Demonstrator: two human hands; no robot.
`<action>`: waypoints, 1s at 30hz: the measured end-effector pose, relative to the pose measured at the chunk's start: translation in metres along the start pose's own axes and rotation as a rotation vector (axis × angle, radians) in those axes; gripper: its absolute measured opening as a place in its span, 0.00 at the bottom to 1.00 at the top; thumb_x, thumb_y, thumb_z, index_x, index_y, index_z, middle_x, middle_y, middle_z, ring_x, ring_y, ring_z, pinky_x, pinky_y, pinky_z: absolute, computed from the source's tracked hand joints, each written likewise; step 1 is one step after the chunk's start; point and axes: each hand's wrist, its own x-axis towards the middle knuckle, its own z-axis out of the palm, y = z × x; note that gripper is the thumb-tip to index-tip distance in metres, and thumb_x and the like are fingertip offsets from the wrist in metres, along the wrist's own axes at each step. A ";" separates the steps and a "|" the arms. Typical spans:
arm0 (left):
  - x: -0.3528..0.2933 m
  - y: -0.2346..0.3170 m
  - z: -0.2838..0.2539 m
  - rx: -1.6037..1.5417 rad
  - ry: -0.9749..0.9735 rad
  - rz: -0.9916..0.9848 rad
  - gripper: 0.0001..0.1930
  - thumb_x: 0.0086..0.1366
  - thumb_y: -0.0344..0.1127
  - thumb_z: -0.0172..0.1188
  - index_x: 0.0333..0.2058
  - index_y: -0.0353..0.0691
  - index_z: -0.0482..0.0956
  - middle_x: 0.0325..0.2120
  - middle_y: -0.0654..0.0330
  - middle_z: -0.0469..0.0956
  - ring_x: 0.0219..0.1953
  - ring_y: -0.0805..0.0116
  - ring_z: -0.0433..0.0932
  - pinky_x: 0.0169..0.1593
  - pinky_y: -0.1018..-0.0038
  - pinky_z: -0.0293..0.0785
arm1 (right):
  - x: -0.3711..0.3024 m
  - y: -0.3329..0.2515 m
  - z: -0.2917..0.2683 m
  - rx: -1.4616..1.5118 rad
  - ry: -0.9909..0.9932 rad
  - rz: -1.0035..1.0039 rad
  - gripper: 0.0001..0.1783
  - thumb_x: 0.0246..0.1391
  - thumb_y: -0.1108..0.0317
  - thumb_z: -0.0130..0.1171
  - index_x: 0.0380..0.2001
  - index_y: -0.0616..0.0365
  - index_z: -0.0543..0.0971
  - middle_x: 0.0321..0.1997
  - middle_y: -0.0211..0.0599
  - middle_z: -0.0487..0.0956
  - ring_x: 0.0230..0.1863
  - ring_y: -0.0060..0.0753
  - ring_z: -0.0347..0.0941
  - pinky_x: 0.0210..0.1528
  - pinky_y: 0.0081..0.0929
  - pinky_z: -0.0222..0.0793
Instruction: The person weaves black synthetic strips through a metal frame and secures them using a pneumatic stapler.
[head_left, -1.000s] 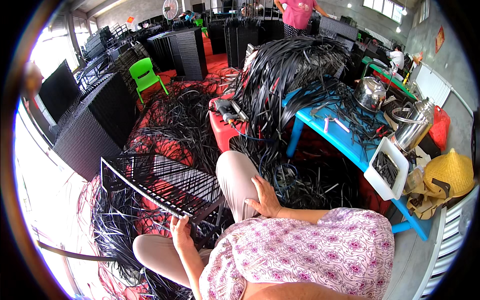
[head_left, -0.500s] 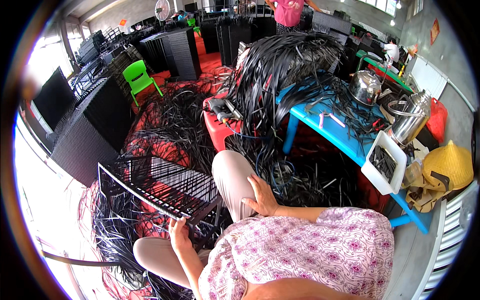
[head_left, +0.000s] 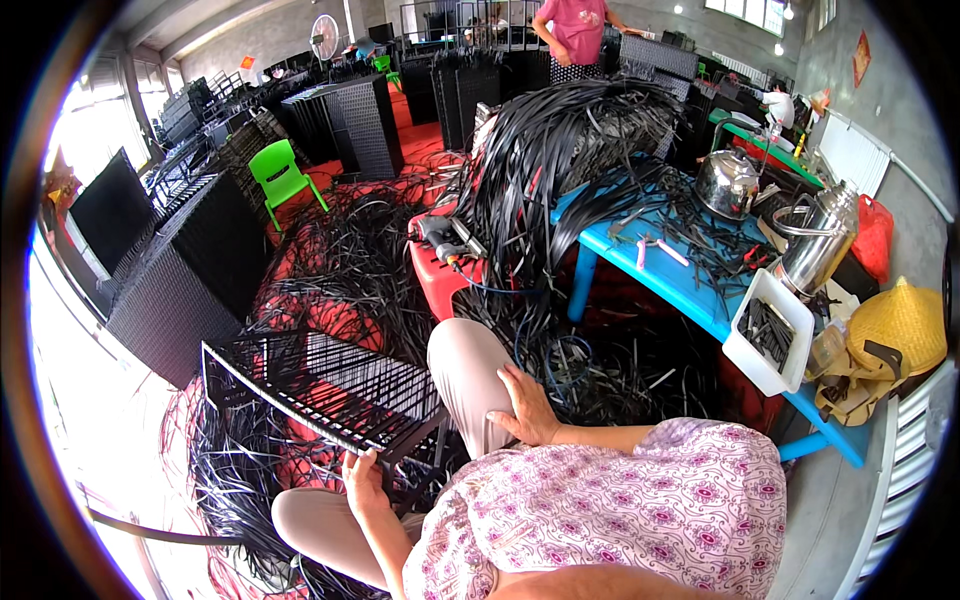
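Observation:
A black metal frame [head_left: 300,385], partly woven with black plastic strips, leans tilted in front of my knees. Its near edge is pinched by my left hand [head_left: 365,482], the fingertips over the rim and the thumb side partly hidden. My right hand [head_left: 528,408] lies on my right knee with its fingers spread, holding nothing. Loose black strips [head_left: 350,240] cover the floor around the frame. Just beyond my right knee, a pneumatic tool [head_left: 445,240] with a blue hose rests on a red stool [head_left: 432,280].
At right, a blue table [head_left: 690,275] bears a kettle [head_left: 727,185], a white tray of dark pieces [head_left: 735,355], and scattered strips. A big strip heap [head_left: 570,120] rises behind the stool. A green chair [head_left: 283,175] and black woven panels [head_left: 185,270] stand left. A person in pink [head_left: 578,35] stands behind.
The whole view has tilted slightly, so the scene sits lower in the picture. My left hand keeps its hold on the frame's edge, and my right hand stays on the knee.

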 end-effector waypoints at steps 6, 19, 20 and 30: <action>0.004 -0.005 -0.003 -0.028 -0.002 0.017 0.16 0.56 0.23 0.62 0.45 0.34 0.78 0.35 0.60 0.82 0.37 0.66 0.81 0.47 0.72 0.79 | 0.000 -0.002 -0.003 -0.006 0.015 -0.013 0.48 0.59 0.46 0.62 0.71 0.63 0.54 0.72 0.60 0.58 0.73 0.61 0.55 0.72 0.52 0.53; 0.002 -0.004 -0.004 -0.002 -0.003 0.017 0.21 0.54 0.25 0.64 0.49 0.33 0.78 0.37 0.60 0.82 0.38 0.67 0.81 0.47 0.71 0.80 | -0.002 -0.001 0.000 0.002 0.024 -0.019 0.49 0.58 0.47 0.64 0.72 0.63 0.54 0.73 0.60 0.58 0.72 0.61 0.55 0.72 0.52 0.52; 0.002 -0.004 -0.003 0.000 -0.001 0.017 0.20 0.54 0.25 0.64 0.48 0.33 0.78 0.37 0.60 0.82 0.38 0.67 0.81 0.47 0.71 0.80 | -0.002 -0.002 -0.002 0.002 0.022 -0.014 0.49 0.58 0.47 0.64 0.72 0.63 0.54 0.73 0.60 0.58 0.72 0.61 0.55 0.72 0.52 0.52; -0.002 -0.001 0.004 -0.021 -0.001 0.034 0.13 0.58 0.24 0.62 0.44 0.35 0.79 0.35 0.61 0.82 0.37 0.67 0.81 0.46 0.70 0.80 | -0.001 -0.002 -0.002 -0.003 0.006 0.004 0.49 0.58 0.46 0.63 0.72 0.63 0.54 0.74 0.60 0.57 0.73 0.61 0.55 0.72 0.52 0.52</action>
